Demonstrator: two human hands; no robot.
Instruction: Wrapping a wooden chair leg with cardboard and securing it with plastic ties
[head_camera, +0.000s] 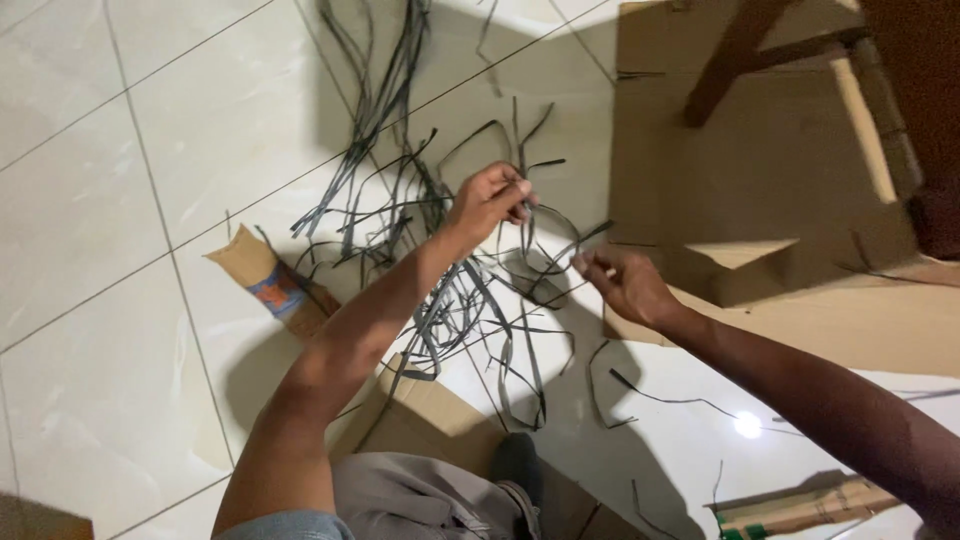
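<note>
A glossy white tiled floor (90, 200) fills the view, and at two o'clock a broad flattened sheet of brown cardboard (780, 170) lies under dark wooden furniture legs (735, 55). A second brown cardboard piece (430, 420) sits at six o'clock near the person's knee, and a small torn brown carton with a coloured label (272, 285) rests at nine o'clock. From twelve o'clock down to the centre sprawls a loose heap of thin dark grey flat strips (400, 200), curling and crossing one another. The left hand (490, 200), just above centre, is closed in a pinch on one curved strip (545, 235) drawn up from the heap; the right hand (625, 285), slightly toward four o'clock, has thumb and fingers closed on the other end of what appears to be the same strip. To handle it well, I judge both pinches should stay near the ends, the strip kept taut and lifted clear of the tangle so neighbouring strips do not snag.
</note>
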